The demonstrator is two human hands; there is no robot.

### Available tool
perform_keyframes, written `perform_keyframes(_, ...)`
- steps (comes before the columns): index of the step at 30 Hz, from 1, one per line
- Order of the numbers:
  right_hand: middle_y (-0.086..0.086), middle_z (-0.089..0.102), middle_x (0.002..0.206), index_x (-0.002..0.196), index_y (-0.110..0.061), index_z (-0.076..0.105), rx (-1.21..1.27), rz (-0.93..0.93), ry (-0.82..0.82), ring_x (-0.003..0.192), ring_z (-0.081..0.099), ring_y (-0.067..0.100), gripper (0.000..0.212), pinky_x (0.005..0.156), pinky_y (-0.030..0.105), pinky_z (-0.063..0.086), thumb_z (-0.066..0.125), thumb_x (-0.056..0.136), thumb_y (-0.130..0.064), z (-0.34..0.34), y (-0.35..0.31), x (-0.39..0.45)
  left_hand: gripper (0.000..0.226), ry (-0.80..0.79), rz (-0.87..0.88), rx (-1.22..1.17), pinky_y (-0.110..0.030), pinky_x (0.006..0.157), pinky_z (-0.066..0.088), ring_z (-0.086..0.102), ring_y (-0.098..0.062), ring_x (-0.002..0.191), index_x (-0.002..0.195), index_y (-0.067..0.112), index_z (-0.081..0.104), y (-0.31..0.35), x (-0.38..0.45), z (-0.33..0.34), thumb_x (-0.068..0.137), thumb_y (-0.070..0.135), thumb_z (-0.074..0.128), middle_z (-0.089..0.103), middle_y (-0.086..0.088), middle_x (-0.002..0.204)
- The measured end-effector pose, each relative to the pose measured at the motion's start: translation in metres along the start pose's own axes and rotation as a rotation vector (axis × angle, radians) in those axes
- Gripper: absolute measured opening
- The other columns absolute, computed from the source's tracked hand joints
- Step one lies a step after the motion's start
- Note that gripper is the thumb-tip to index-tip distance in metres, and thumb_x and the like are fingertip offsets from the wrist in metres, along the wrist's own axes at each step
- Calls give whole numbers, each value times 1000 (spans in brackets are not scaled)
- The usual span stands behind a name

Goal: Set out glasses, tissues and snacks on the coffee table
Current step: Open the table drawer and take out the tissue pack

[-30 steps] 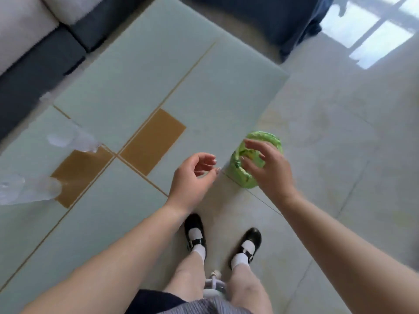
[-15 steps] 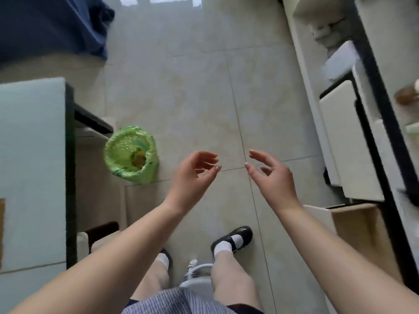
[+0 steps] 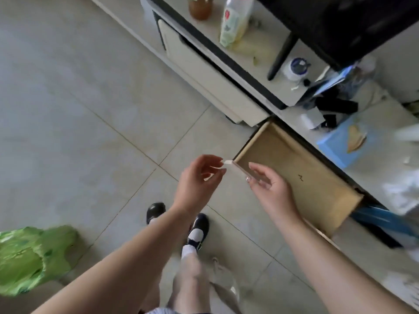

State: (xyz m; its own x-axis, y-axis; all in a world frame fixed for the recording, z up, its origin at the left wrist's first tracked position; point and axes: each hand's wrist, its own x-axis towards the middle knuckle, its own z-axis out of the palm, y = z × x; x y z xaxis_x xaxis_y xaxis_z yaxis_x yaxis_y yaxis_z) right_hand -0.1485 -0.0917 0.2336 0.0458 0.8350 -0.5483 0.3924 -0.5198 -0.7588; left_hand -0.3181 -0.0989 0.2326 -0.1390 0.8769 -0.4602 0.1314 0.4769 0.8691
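our left hand [image 3: 195, 182] and right hand [image 3: 269, 189] hang side by side over the floor [image 3: 79, 114], fingers apart. just past the right fingers [image 3: 255, 168] lies the open drawer [image 3: 301, 177] of the cabinet [image 3: 226, 87]; its near corner sits between our fingertips. beyond the fingers, two bottles [image 3: 233, 21] stand on the cabinet top. right of the drawer a tissue box [image 3: 347, 141] rests on top. behind the left hand, far left, sits a lined bin [image 3: 31, 257]. our shoes [image 3: 197, 227] are below the hands.
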Motion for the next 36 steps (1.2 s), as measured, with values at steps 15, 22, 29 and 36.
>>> perform_keyframes(15,-6,55,130,126,-23,55,631,439,362,124,49,9,37,104,28,39,60,90,-17,37,136,29,39,-429,-307,337,-28,89,51,64,-7,90,119,19,53,-94,83,87,83,20,69,69,3,103)
perform_keyframes(22,10,44,125,133,-6,36,964,530,374,123,42,14,42,104,33,39,34,94,12,63,193,70,77,-268,-813,-21,-42,105,43,56,-23,118,148,10,17,-159,113,122,87,10,64,58,-7,124)
perform_keyframes(29,-3,56,119,141,-16,38,1575,685,674,124,48,13,50,100,40,45,53,93,-16,58,215,113,28,-297,-891,-120,-39,97,48,56,-23,118,115,6,58,-175,146,152,88,14,63,56,-10,124)
perform_keyframes(36,9,51,131,103,-14,56,1785,643,692,119,51,22,16,98,43,43,54,89,-19,34,214,133,19,-288,-867,-238,-36,94,50,59,-22,102,105,7,58,-164,160,168,88,16,62,58,-13,105)
